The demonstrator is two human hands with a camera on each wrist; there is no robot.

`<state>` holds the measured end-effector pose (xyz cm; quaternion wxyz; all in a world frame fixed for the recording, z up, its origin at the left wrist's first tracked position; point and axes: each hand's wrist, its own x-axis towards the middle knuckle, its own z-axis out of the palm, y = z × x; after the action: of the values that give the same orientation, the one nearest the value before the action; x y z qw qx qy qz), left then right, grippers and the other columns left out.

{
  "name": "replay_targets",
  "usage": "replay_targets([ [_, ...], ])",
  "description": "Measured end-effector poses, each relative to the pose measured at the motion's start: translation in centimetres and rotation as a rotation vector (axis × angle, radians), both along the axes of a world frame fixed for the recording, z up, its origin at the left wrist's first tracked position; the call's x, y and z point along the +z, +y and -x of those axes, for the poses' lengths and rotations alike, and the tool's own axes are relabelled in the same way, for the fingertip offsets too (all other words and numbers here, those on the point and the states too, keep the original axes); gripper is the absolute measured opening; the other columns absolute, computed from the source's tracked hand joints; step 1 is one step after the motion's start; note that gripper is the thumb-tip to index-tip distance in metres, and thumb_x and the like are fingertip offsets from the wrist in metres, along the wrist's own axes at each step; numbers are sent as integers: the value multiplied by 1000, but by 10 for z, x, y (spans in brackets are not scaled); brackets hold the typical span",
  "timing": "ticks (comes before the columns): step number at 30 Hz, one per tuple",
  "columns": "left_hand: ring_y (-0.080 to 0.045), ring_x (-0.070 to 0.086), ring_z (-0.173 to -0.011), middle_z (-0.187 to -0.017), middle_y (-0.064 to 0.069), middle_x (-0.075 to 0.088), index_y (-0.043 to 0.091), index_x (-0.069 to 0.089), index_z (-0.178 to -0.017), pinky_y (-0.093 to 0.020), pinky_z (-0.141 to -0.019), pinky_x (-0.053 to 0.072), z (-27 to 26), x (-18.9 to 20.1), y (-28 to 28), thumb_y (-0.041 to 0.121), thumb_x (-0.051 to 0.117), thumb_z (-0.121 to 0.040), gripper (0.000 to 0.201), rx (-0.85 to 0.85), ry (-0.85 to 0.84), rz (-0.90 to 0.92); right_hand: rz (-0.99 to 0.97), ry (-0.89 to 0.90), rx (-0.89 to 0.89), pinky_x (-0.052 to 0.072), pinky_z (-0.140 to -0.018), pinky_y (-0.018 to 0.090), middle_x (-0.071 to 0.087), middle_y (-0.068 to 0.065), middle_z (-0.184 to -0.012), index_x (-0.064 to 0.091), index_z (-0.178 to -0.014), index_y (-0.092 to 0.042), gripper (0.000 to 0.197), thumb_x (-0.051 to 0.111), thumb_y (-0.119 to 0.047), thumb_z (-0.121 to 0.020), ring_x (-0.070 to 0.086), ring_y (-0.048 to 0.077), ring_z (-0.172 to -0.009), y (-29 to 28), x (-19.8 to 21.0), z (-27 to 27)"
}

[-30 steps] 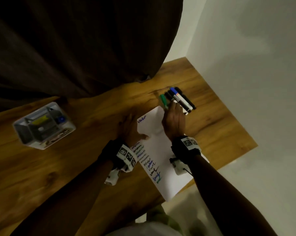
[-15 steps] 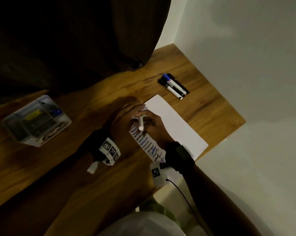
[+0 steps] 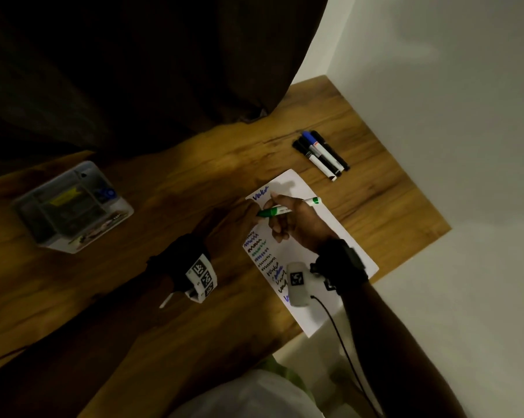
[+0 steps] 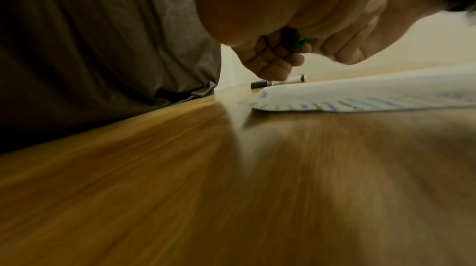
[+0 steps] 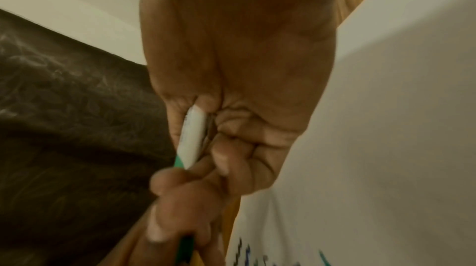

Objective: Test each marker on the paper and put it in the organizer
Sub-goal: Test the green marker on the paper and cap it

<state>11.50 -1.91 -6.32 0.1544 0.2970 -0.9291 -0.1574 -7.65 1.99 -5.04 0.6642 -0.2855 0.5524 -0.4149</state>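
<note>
A green marker (image 3: pixel 280 210) with a white barrel lies level above the paper (image 3: pixel 342 236). My right hand (image 3: pixel 281 218) grips its barrel (image 5: pixel 193 136). My left hand (image 3: pixel 242 220) comes in from the left, and its curled fingers (image 4: pixel 273 61) pinch the green cap (image 4: pixel 298 39). The cap looks seated on the marker. The paper carries several squiggles and words in blue, black and green along its left edge. The clear plastic organizer (image 3: pixel 70 206) stands at the far left of the table, apart from both hands.
Three markers (image 3: pixel 321 153), blue and black, lie side by side beyond the paper near the table's far right corner. A dark curtain (image 3: pixel 134 70) hangs along the table's back edge. The wooden table (image 3: pixel 164 267) ends just right of the paper.
My right hand took the green marker from the row and brought it back over the paper. My left hand left the paper's edge and now holds the cap end.
</note>
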Motion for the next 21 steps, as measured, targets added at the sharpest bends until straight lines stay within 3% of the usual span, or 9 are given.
replay_targets([
  [2, -15, 59, -65, -75, -2, 62, 12, 54, -85, -22, -62, 49, 10, 7, 0, 32, 49, -94, 23, 18, 86, 10, -1, -35, 43, 37, -47, 29, 55, 17, -59, 65, -91, -4, 31, 49, -29, -101, 50, 24, -44, -6, 4, 9],
  [3, -15, 58, -62, -71, -1, 61, 11, 54, -81, -24, -59, 48, 17, 15, 1, 33, 39, -98, 31, 59, 130, -155, -8, -48, 45, 37, -46, 28, 55, 15, -55, 65, -89, -5, 30, 48, -27, -100, 49, 23, -42, -9, 6, 11],
  [6, -11, 53, -53, -63, 3, 59, 15, 53, -73, -22, -51, 36, 26, 29, -11, 37, 35, -101, 40, 299, 314, -1106, 24, -179, -7, 38, -41, 21, 50, 5, -49, 62, -86, -6, 23, 47, -19, -98, 44, 16, -39, -14, 5, 26],
  [8, -10, 51, -46, -56, 5, 59, 19, 52, -67, -23, -49, 33, 6, 21, -28, 45, 34, -99, 45, 457, 380, -1351, 61, -299, -129, 38, -39, 19, 48, -1, -49, 63, -86, -7, 21, 47, -17, -96, 42, 10, -40, -14, 2, 49],
  [12, -9, 52, -50, -68, -3, 59, 13, 57, -76, -16, -46, 39, -10, 4, -52, 44, 29, -100, 48, 509, 341, -942, 125, 91, -207, 48, -49, 25, 61, 12, -68, 66, -107, -8, 20, 50, -19, -101, 59, 23, -57, -13, -1, 57],
  [14, -11, 49, -54, -69, 0, 57, 10, 56, -83, -18, -50, 40, 9, 5, -49, 38, 29, -102, 43, 496, 357, -921, 200, 217, -268, 53, -52, 27, 72, 18, -81, 64, -109, -4, 19, 54, -18, -102, 68, 29, -64, -15, -6, 27],
  [17, -15, 51, -58, -71, -1, 56, 5, 58, -87, -21, -48, 38, 35, -8, -45, 37, 29, -102, 46, 702, 344, -1009, 237, 266, -345, 59, -58, 34, 74, 21, -90, 63, -107, 3, 23, 61, -18, -98, 72, 33, -69, -13, -21, -13],
  [19, -23, 60, -83, -92, -10, 63, 2, 61, -105, -28, -64, 47, 42, -21, -44, 40, 31, -100, 49, 815, 313, -1027, 290, 454, -300, 61, -65, 41, 75, 13, -88, 66, -105, -2, 18, 63, -18, -96, 74, 28, -72, -7, -35, -25],
  [21, -29, 60, -107, -114, -14, 65, 6, 60, -116, -40, -92, 48, 41, -24, -42, 50, 35, -96, 54, 762, 172, -833, 393, 716, -219, 58, -69, 34, 74, 0, -93, 68, -100, -9, 14, 65, -20, -92, 71, 15, -76, -2, -46, -29],
])
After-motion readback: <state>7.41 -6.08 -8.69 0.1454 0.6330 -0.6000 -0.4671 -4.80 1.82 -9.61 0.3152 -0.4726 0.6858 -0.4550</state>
